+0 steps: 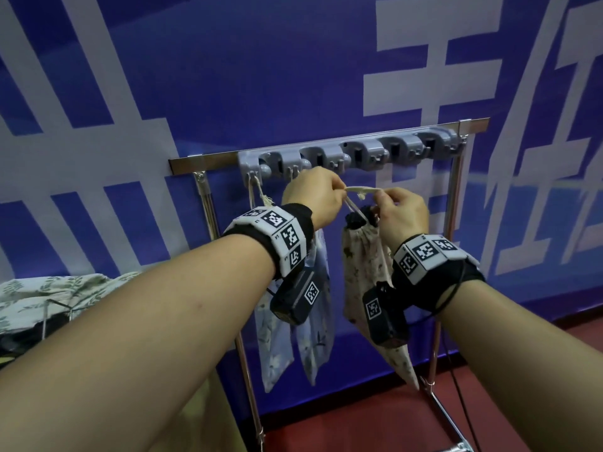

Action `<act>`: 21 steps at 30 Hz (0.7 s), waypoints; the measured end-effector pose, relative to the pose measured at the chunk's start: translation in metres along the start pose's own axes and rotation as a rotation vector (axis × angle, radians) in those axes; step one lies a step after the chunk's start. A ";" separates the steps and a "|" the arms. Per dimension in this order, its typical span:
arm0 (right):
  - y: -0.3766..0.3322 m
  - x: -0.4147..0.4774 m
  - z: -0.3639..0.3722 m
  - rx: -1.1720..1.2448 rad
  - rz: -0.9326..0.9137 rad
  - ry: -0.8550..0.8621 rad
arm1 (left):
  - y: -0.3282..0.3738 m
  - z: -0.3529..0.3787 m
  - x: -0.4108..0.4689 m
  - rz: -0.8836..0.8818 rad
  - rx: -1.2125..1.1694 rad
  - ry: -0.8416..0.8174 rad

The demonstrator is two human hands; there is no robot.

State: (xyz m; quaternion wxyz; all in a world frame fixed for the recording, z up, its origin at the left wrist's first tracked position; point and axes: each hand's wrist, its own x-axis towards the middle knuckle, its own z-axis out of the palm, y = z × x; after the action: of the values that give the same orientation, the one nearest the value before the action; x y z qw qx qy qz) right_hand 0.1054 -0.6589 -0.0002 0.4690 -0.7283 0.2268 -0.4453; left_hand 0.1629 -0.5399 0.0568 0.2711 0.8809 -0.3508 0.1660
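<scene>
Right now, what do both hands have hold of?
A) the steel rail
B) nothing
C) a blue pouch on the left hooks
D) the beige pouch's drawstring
D: the left hand and the right hand each pinch the drawstring, which runs between them, and the beige pouch hangs from it just below the grey hook rack.

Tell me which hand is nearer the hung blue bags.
Left. The left hand overlaps the top of the blue bags; the right hand is farther right, beyond the beige bag whose cord both pinch.
</scene>
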 end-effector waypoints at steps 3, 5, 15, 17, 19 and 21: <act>-0.010 0.015 0.007 -0.026 -0.040 -0.008 | -0.003 -0.002 0.015 -0.024 0.086 0.117; -0.018 0.026 0.012 -0.032 -0.059 -0.019 | -0.006 -0.005 0.025 -0.054 0.086 0.169; -0.022 0.066 0.044 -0.129 -0.028 -0.012 | -0.022 0.006 0.061 -0.203 0.053 0.236; -0.014 0.067 0.048 -0.160 -0.014 -0.034 | -0.025 0.010 0.064 -0.197 0.072 0.198; -0.005 0.063 0.052 -0.168 -0.002 -0.084 | -0.028 0.011 0.065 -0.134 0.148 0.150; 0.002 0.059 0.059 -0.158 0.024 -0.141 | -0.033 0.012 0.065 -0.068 0.242 0.120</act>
State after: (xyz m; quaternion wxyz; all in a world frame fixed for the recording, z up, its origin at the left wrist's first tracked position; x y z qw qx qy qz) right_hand 0.1864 -0.6757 0.0141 0.4303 -0.7897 0.2364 -0.3678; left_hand 0.2326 -0.5617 0.0664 0.1886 0.9071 -0.2812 0.2499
